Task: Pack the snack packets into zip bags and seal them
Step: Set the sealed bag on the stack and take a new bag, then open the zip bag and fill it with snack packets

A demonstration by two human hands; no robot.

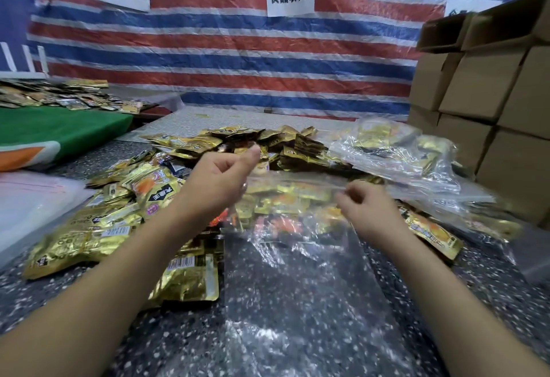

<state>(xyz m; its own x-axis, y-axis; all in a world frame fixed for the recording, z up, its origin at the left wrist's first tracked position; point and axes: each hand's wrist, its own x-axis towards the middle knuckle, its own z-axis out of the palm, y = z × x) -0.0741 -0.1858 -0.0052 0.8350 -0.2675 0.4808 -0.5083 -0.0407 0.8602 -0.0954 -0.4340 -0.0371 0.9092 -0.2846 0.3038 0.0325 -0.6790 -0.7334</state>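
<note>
With my left hand [218, 176] and right hand [361, 202] pinching the zip bag [297, 198] mouth at 12 o'clock, I judge uneven pressing could leave its seal gapped

We reach both bare forearms forward, our hands raised side by side. Our left hand [218, 179] curls loosely, thumb meeting forefinger; our right hand [367, 208] hangs lower, fingers bent inward in a pinch.
</note>
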